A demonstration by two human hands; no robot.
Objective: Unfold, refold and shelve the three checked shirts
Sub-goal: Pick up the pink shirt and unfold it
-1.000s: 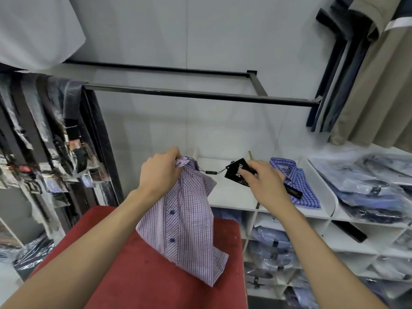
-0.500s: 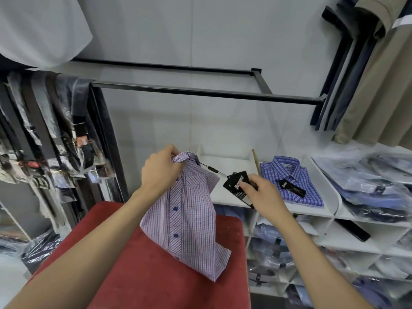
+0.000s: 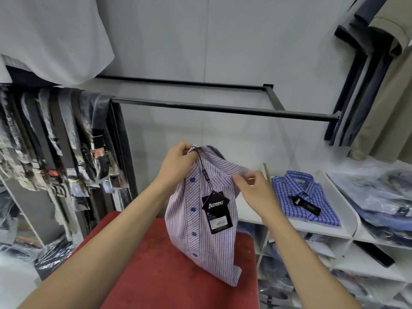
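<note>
- Now the left hand (image 3: 178, 162) is pinching the pink shirt (image 3: 207, 221) at its collar, at centre frame, so the body is hanging down onto the red counter (image 3: 156, 275).
- At the shirt's shoulder, just right of centre, the right hand (image 3: 252, 186) is gripping a fold of cloth with curled fingers.
- Over the placket a black tag (image 3: 215, 210) is dangling on its cord.
- A blue shirt (image 3: 305, 197) is lying folded on the white shelf (image 3: 347, 230) at right.
- To do this step well, I judge both hands should be taking matching shoulder points, keeping the placket straight and the tag clear of the folds, then lowering the shirt flat on the counter.
</note>
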